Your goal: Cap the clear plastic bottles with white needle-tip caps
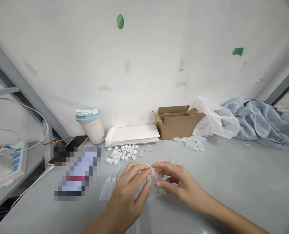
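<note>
A small translucent plastic tube (155,177) with a thin white cord at its top is held between both hands, above the grey table. My left hand (132,188) is closed, its thumb and index fingertips at the tube's left side and near the cord. My right hand (175,180) pinches the tube from the right with thumb and fingers. Several similar tubes with cord loops (105,189) lie on the table left of my left hand. More tubes lie under and behind the hands, partly hidden. A heap of small white caps (123,153) lies beyond my left hand, beside loose white cords (146,149).
Along the wall stand a lidded paper cup (92,128), a stack of white envelopes (133,133), an open cardboard box (179,126), a plastic bag (219,120) and a blue cloth (261,123). More clear tubes (191,143) lie before the box. Left are a phone (79,142) and a pixelated flat object (82,170).
</note>
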The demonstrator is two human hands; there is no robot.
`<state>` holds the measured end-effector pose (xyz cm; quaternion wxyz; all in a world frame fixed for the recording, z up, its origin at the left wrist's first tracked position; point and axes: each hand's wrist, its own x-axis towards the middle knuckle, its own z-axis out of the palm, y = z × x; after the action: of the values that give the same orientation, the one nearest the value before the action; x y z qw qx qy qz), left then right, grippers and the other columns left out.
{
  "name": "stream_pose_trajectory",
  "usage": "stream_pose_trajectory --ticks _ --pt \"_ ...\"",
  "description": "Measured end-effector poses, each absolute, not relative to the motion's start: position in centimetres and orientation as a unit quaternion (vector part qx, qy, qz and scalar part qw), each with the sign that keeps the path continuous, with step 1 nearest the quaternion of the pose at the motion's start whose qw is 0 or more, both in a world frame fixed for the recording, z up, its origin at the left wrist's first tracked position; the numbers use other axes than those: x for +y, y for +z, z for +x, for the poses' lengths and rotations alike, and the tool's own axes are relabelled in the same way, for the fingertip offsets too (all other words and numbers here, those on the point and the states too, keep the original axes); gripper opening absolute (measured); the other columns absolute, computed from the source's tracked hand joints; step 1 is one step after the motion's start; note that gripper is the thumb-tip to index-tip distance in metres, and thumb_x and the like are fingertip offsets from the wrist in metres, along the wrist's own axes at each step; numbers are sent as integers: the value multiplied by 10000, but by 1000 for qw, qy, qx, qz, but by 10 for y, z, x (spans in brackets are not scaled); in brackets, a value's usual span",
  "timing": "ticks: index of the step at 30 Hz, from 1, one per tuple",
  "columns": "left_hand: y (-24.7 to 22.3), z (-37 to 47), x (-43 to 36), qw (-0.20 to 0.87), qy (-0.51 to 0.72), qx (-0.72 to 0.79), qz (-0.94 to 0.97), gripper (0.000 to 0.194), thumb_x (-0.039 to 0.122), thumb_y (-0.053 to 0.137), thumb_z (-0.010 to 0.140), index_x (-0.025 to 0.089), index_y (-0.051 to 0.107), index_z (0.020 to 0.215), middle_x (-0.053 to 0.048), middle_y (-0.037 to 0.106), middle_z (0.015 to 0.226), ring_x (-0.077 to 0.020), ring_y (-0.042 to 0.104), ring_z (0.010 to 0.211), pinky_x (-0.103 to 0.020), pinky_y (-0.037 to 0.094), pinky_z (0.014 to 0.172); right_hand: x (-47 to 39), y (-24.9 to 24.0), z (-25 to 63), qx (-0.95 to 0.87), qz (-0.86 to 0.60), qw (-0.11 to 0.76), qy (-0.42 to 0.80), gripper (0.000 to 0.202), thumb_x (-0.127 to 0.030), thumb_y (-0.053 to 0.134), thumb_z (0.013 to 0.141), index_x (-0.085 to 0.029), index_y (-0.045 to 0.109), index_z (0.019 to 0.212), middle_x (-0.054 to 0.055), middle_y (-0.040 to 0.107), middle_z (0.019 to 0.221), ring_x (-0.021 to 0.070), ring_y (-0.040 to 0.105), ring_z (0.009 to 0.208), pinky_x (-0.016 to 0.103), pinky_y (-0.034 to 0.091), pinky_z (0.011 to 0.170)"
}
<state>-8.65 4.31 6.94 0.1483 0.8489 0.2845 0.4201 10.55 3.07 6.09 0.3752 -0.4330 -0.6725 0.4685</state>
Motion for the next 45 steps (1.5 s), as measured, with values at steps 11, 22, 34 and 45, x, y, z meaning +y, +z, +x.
stream_pose_trajectory --ticks 11,22,34,45 --pt "74 -85 40 159 471 268 826 343 38 508 822 199 612 1107 -85 678 968 -196 594 878 -329 523 748 27 66 100 -638 -419 428 484 265 -288 610 818 -197 576 1064 36 612 854 148 578 754 227 530 528" --pt "71 -83 38 308 430 415 741 108 279 589 799 229 640 718 -11 655 708 -167 578 643 -280 506 597 22 48 102 -803 -377 423 184 253 -176 507 891 -256 473 1128 74 624 1010 181 617 874 271 531 643" --pt "75 -83 39 327 411 364 769 135 235 514 847 243 649 838 -34 642 796 -181 575 735 -293 507 664 18 49 101 -795 -389 416 207 323 -230 526 894 -266 454 1207 45 656 988 134 621 708 223 521 587" --pt "65 -86 42 93 449 320 829 126 99 527 830 179 605 888 -60 617 783 -196 557 754 -340 483 672 23 53 98 -695 -497 414 312 208 -335 644 792 -196 587 936 43 669 834 159 635 698 241 513 556"
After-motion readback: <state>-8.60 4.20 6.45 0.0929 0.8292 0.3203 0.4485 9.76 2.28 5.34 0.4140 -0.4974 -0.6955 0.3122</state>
